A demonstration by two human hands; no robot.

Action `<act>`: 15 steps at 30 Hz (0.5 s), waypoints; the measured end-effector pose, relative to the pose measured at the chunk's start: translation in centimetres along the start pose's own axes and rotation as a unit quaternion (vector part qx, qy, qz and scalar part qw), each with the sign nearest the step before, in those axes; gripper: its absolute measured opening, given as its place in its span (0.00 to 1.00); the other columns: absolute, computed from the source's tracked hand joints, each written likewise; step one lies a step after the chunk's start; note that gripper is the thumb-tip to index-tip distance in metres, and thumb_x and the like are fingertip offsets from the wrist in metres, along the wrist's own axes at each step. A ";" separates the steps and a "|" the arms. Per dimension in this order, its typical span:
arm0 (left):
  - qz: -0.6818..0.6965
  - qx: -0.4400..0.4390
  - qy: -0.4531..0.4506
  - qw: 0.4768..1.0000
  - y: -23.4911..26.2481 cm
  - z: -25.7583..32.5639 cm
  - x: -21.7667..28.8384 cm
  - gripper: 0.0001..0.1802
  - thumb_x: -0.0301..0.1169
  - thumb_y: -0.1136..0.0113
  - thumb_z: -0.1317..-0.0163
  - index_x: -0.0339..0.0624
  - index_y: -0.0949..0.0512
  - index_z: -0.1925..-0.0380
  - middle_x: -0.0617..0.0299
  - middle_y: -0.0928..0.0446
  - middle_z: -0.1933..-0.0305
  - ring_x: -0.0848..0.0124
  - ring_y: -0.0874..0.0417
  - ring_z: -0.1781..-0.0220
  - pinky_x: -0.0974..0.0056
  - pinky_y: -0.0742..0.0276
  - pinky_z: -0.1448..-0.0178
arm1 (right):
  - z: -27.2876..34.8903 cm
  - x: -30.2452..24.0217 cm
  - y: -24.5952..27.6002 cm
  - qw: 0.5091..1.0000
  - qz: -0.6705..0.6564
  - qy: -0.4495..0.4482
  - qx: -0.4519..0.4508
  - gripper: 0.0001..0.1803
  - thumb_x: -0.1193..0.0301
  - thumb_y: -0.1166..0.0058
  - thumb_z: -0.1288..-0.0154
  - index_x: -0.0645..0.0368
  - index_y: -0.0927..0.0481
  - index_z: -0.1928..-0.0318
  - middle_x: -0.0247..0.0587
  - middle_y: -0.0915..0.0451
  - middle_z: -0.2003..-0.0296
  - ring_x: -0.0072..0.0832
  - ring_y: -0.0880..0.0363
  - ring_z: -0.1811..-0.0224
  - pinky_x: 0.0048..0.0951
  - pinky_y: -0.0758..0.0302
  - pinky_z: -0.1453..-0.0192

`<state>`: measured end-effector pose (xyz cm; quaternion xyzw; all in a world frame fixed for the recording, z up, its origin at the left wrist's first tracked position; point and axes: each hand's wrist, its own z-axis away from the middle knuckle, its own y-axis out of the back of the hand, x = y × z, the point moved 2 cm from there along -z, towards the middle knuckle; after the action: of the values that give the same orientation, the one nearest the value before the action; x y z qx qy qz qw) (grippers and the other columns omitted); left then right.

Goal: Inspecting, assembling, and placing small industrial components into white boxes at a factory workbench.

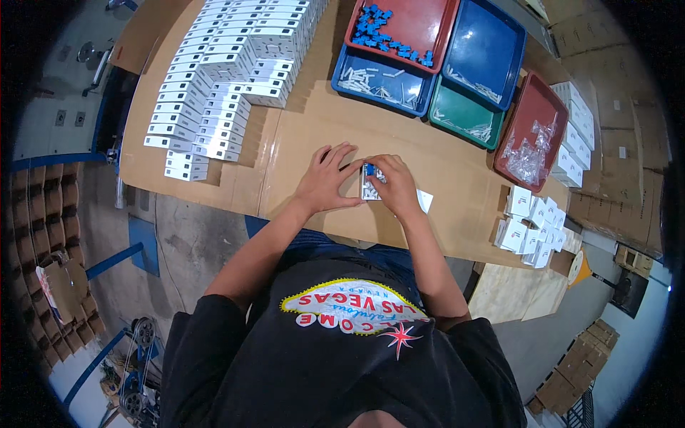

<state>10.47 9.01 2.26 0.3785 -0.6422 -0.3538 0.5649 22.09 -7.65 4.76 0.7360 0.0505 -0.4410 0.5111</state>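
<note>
A small open white box [368, 192] lies on the cardboard-covered table in front of me, with small white pieces inside. At its far end sits a blue plastic piece [369, 170]. My left hand [322, 180] steadies the box from the left, thumb at the near corner and index finger at the far one, the other fingers spread. Over the box's right side, my right hand [394, 187] is closed, its fingertips and thumb at the blue piece and partly hiding the contents. A white flap or card [424, 200] shows beside my right wrist.
Stacked white boxes [232, 107] fill the table's far left. Trays stand at the far right: red [446, 39] with blue pieces, blue [421, 107] and green [437, 93] with white pieces, another red [553, 107] with clear bags. Small white boxes [531, 230] pile up at right.
</note>
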 end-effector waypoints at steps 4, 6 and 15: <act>0.008 0.001 0.000 1.000 0.1 0.0 0.2 0.47 0.65 0.34 0.46 0.52 0.28 0.30 0.52 0.38 0.23 0.56 0.44 0.17 0.44 0.52 0.16 | 0.0 -0.1 0.1 1.000 0.001 -0.005 -0.003 0.21 0.76 0.33 0.44 0.55 0.16 0.47 0.38 0.17 0.51 0.43 0.22 0.44 0.43 0.27 0.42; 0.010 0.001 0.000 1.000 0.2 -0.2 0.2 0.47 0.66 0.34 0.46 0.51 0.26 0.31 0.52 0.37 0.23 0.56 0.44 0.17 0.44 0.52 0.17 | 0.0 -0.3 0.1 1.000 0.024 0.004 -0.002 0.21 0.77 0.34 0.43 0.55 0.17 0.47 0.38 0.17 0.51 0.43 0.22 0.45 0.43 0.27 0.42; 0.012 0.013 -0.004 1.000 0.1 0.0 0.2 0.47 0.65 0.33 0.45 0.50 0.26 0.31 0.52 0.37 0.23 0.56 0.43 0.17 0.43 0.52 0.17 | 0.0 -0.2 -0.2 1.000 0.012 0.005 -0.005 0.21 0.77 0.34 0.44 0.55 0.17 0.48 0.38 0.17 0.51 0.43 0.22 0.44 0.44 0.27 0.42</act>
<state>10.41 8.94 2.45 0.3764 -0.6533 -0.3402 0.5619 21.86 -7.45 4.80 0.7363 0.0465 -0.4306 0.5199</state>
